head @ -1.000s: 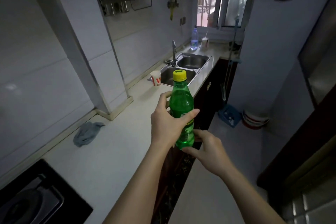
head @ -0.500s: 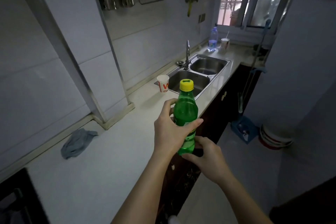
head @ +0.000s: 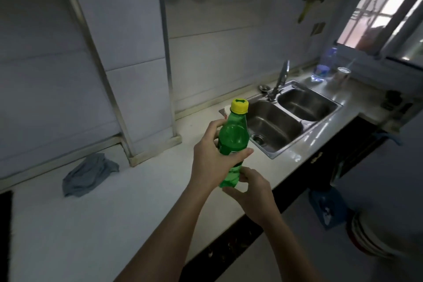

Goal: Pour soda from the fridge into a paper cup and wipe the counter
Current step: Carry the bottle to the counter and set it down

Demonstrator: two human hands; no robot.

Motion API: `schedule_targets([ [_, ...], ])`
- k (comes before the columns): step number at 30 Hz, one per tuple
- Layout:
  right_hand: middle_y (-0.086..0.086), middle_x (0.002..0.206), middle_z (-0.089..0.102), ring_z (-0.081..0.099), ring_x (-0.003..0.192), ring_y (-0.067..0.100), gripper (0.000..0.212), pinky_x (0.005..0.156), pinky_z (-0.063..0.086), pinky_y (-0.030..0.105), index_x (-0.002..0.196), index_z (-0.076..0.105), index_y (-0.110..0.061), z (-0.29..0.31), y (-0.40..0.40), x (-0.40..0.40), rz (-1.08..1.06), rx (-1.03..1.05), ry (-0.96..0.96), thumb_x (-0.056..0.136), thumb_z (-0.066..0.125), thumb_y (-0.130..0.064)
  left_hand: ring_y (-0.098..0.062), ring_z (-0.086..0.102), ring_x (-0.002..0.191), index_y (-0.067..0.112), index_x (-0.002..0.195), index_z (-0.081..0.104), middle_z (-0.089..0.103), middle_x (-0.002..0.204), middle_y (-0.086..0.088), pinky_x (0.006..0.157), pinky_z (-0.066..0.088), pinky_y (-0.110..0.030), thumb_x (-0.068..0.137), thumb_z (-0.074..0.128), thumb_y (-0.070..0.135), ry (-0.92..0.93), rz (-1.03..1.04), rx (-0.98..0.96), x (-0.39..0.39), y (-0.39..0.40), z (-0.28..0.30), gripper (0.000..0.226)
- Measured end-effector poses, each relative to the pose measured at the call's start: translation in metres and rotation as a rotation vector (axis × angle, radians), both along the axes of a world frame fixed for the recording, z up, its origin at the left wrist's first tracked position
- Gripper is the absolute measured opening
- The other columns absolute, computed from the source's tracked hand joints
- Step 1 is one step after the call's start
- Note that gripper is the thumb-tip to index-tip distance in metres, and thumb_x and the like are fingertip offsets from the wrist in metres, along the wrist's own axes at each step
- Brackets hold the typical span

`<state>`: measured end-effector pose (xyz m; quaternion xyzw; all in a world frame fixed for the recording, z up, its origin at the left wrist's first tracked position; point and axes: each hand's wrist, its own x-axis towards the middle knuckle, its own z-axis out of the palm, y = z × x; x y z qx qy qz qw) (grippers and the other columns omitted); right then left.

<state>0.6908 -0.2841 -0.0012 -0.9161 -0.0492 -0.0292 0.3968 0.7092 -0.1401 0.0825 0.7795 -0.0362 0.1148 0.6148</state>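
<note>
A green soda bottle [head: 233, 137] with a yellow cap [head: 239, 106] stands upright in the air above the white counter [head: 109, 213]. My left hand [head: 211, 162] grips its middle from the left. My right hand [head: 249, 190] holds the bottle's base from below with curled fingers. The paper cup [head: 226, 112] is almost wholly hidden behind the bottle, by the sink's left corner; only a sliver of its rim shows. A crumpled grey cloth [head: 88, 174] lies on the counter near the wall, left of my hands.
A double steel sink [head: 318, 121] with a tap [head: 280, 80] lies beyond the bottle. A clear water bottle [head: 324, 66] and a cup [head: 342, 74] stand by the window. A stove edge [head: 5, 224] is at far left. A blue dustpan [head: 327, 209] and stacked basins [head: 370, 236] sit on the floor.
I have moved closer to the counter and sink. The bottle stays upright in both hands and now covers the paper cup, which stood visible to its left before.
</note>
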Motion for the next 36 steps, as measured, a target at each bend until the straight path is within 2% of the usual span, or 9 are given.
schedule_targets([
  [6,-0.009,0.106,0.065,0.056,0.093,0.004,0.052,0.075,0.042,0.011,0.116,0.062,-0.020,-0.018,0.023,0.065,0.172,-0.023,0.006,0.072,0.084,-0.038,-0.002,0.061,0.110,0.035,0.124,0.055,0.065,0.116,0.020,0.085,0.052,-0.014,0.066,0.092,0.034,0.029,0.139,-0.011,0.041,0.025,-0.022,0.068],
  [8,-0.009,0.104,0.064,0.055,0.091,0.004,0.051,0.071,0.039,0.008,0.114,0.063,-0.018,-0.026,0.033,0.086,0.247,-0.037,0.004,0.072,0.085,-0.036,-0.002,0.062,0.108,0.035,0.122,0.057,0.066,0.113,0.022,0.086,0.055,-0.018,0.065,0.094,0.031,0.047,0.213,-0.037,0.052,0.034,-0.033,0.068],
  [11,-0.008,0.100,0.065,0.056,0.088,0.005,0.049,0.071,0.041,0.010,0.111,0.065,-0.018,-0.041,0.048,0.117,0.359,-0.016,0.033,0.069,0.086,-0.034,-0.006,0.066,0.104,0.037,0.118,0.060,0.067,0.110,0.024,0.086,0.058,-0.027,0.063,0.095,0.024,0.085,0.328,-0.092,0.066,0.047,-0.048,0.067],
  [17,-0.011,0.099,0.063,0.058,0.089,0.005,0.053,0.075,0.045,0.018,0.111,0.064,-0.021,-0.082,0.075,0.167,0.537,-0.001,0.125,0.066,0.087,-0.035,-0.010,0.067,0.106,0.049,0.113,0.059,0.069,0.111,0.019,0.091,0.059,-0.033,0.062,0.095,0.022,0.165,0.562,-0.111,0.087,0.066,-0.085,0.067],
  [21,-0.012,0.096,0.057,0.058,0.090,0.011,0.057,0.076,0.043,0.020,0.114,0.064,-0.016,-0.105,0.094,0.191,0.613,-0.022,0.159,0.065,0.089,-0.031,-0.003,0.063,0.109,0.047,0.115,0.058,0.067,0.112,0.024,0.091,0.057,-0.027,0.064,0.095,0.017,0.203,0.673,-0.110,0.097,0.073,-0.111,0.069],
  [24,-0.005,0.099,0.062,0.062,0.091,0.017,0.057,0.075,0.047,0.025,0.113,0.065,-0.013,-0.124,0.110,0.204,0.654,-0.037,0.191,0.065,0.089,-0.031,-0.001,0.063,0.110,0.044,0.116,0.058,0.068,0.113,0.022,0.089,0.055,-0.020,0.063,0.095,0.017,0.223,0.724,-0.090,0.104,0.081,-0.131,0.070],
  [26,-0.001,0.103,0.064,0.061,0.092,0.018,0.057,0.074,0.046,0.025,0.114,0.065,-0.015,-0.137,0.122,0.211,0.681,-0.053,0.189,0.066,0.089,-0.033,-0.002,0.063,0.111,0.042,0.117,0.059,0.068,0.115,0.019,0.089,0.055,-0.021,0.062,0.096,0.018,0.232,0.755,-0.067,0.107,0.088,-0.144,0.071],
  [32,0.006,0.105,0.064,0.062,0.093,0.025,0.053,0.076,0.051,0.033,0.117,0.064,-0.014,-0.161,0.152,0.225,0.723,-0.094,0.152,0.072,0.084,-0.032,0.003,0.060,0.111,0.049,0.114,0.056,0.066,0.115,0.025,0.088,0.054,-0.015,0.060,0.097,0.018,0.231,0.817,-0.037,0.117,0.107,-0.177,0.074],
  [36,0.006,0.096,0.064,0.060,0.082,0.022,0.047,0.066,0.045,0.027,0.112,0.066,-0.013,-0.175,0.163,0.233,0.766,-0.098,0.076,0.072,0.084,-0.032,0.003,0.059,0.113,0.051,0.114,0.054,0.065,0.118,0.020,0.089,0.051,-0.012,0.061,0.096,0.018,0.211,0.830,-0.034,0.122,0.115,-0.190,0.075],
])
